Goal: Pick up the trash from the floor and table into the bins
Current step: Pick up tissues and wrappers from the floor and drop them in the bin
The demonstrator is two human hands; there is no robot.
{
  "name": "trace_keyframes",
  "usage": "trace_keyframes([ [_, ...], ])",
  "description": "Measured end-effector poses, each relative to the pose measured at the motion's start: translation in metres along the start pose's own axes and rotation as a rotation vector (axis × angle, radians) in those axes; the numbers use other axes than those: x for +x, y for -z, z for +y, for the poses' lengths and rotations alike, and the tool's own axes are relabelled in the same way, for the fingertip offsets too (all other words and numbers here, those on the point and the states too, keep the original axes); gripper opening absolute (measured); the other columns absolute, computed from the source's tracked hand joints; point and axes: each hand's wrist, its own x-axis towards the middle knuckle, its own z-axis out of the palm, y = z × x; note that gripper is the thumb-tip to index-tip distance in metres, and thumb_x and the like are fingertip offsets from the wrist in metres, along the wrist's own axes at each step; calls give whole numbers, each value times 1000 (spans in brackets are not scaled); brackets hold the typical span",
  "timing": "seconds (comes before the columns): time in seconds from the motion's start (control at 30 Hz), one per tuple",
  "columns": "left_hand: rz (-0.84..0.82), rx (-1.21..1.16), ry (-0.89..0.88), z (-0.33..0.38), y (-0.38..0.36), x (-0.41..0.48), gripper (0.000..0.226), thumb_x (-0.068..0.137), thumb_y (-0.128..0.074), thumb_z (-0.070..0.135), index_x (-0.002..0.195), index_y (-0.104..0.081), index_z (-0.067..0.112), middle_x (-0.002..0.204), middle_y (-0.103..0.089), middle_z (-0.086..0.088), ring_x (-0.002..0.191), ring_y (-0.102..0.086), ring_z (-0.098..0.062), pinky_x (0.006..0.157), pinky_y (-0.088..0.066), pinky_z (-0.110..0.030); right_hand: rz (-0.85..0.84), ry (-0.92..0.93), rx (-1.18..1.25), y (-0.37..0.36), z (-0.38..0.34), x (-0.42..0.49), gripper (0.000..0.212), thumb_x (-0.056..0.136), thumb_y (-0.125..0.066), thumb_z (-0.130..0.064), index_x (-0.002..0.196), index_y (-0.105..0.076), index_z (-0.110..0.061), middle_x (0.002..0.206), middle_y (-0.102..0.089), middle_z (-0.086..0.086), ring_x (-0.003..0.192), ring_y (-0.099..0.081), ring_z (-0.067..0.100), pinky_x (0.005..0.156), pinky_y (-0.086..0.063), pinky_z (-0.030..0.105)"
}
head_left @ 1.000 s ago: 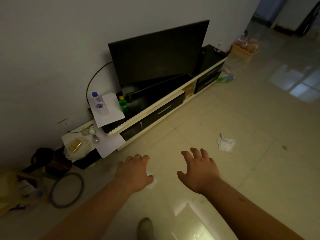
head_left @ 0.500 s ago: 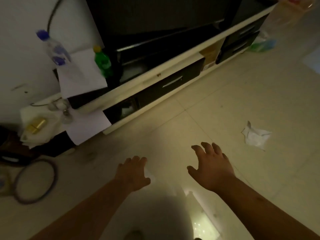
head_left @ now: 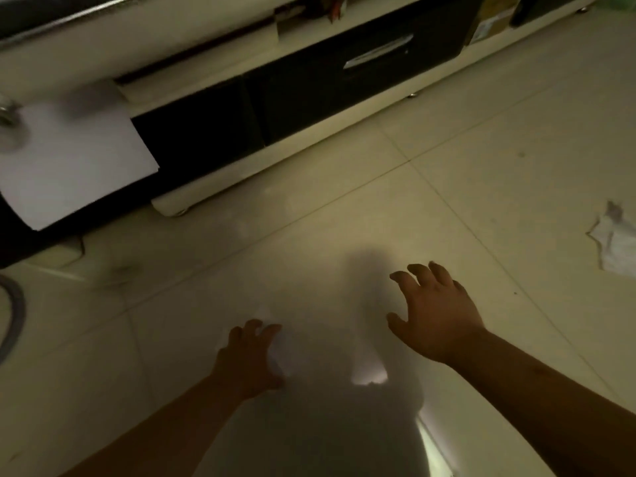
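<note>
A small white scrap of paper (head_left: 280,352) lies on the tiled floor right under the fingers of my left hand (head_left: 249,359). The fingers are curled over it and touch or nearly touch it; I cannot tell if they grip it. My right hand (head_left: 435,315) hovers open above the floor to the right, fingers spread, holding nothing. A crumpled white tissue (head_left: 614,241) lies on the floor at the far right edge, well away from both hands. No bin is in view.
A low white and black TV cabinet (head_left: 309,84) runs along the top, with a drawer handle (head_left: 378,56). A white sheet of paper (head_left: 75,160) hangs over its left end. A grey ring (head_left: 13,315) lies at the left edge. My shadow darkens the floor below.
The view has dropped closer to the floor and the cabinet. My left hand has come down onto the small white scrap. The right hand has stayed open, a little further forward.
</note>
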Motion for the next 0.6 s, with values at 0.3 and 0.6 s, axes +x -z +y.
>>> trace_keyframes([
  [0.3, 117, 6, -116, 5, -30, -1, 63, 72, -68, 41, 132, -52, 37, 126, -50, 0, 102, -54, -31, 81, -49, -39, -10, -82, 32, -20, 40, -9, 76, 78, -38, -71, 145, -29, -36, 154, -35, 2, 145, -22, 33, 109, -35, 48],
  [0.6, 160, -167, -436, 121, 59, 12, 42, 71, -61, 25, 112, -66, 18, 105, -60, -6, 97, -61, -34, 84, -50, -41, -9, -364, 106, -33, 149, -65, 76, 77, -51, -69, 142, -36, -33, 147, -44, 2, 135, -36, 30, 102, -44, 47],
])
